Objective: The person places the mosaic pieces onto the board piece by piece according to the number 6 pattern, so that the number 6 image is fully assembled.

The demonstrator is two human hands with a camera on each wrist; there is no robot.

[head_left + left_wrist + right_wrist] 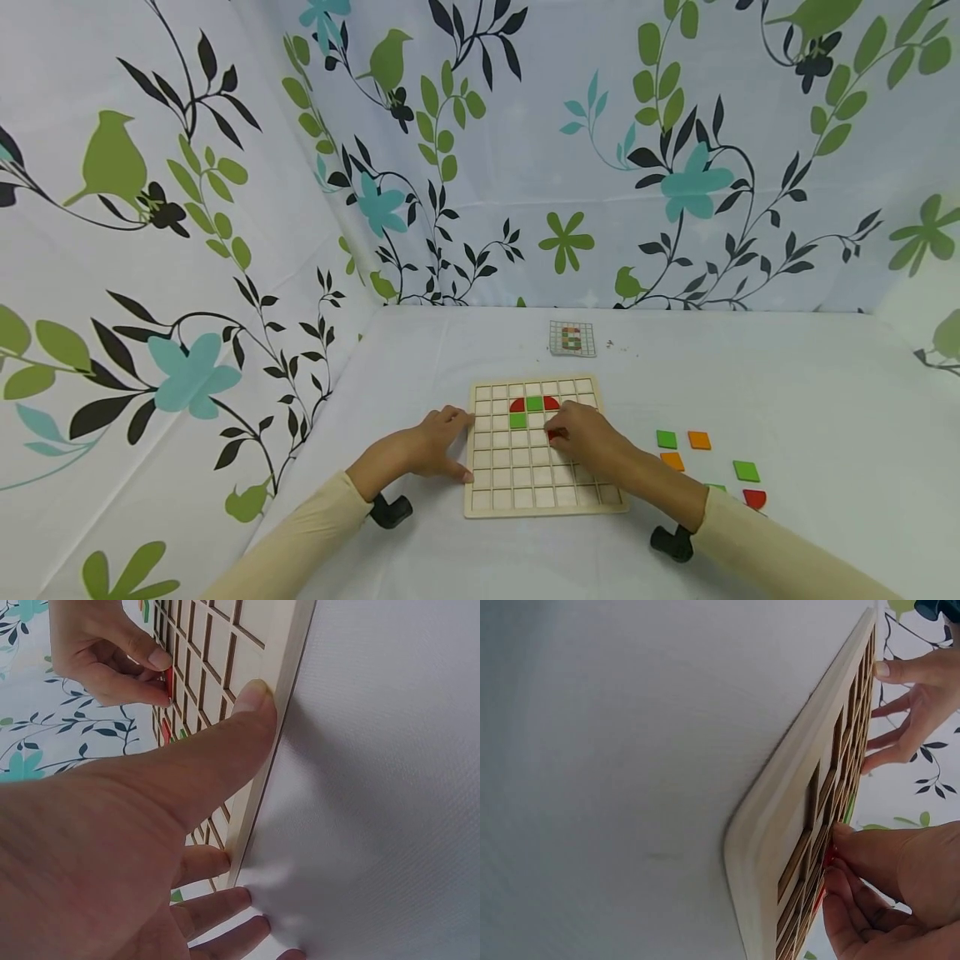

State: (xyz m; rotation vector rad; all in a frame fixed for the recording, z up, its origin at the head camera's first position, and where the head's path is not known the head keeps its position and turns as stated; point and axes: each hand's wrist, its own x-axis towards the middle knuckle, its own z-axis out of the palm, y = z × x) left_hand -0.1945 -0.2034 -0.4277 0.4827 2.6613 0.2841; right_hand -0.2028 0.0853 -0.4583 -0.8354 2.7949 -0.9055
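A light wooden grid board [522, 479] lies flat on the white table. My left hand [429, 444] rests along its left edge, thumb and fingertips on the frame and fingers spread. Over the board's right middle, my right hand [590, 439] pinches a red tile [829, 855] between thumb and fingers, right at a grid square. Near the top of the grid sit a rounded red tile [517, 405], a green square tile [534, 403] and another red tile [551, 402]. A second green tile [518, 421] lies in the row below.
Behind the board lies a small card [572, 338] with a coloured grid pattern. Right of the board are loose tiles, among them a green square [666, 439], an orange square [699, 440] and a rounded red piece [755, 498]. A leaf-patterned cloth [480, 208] hangs behind.
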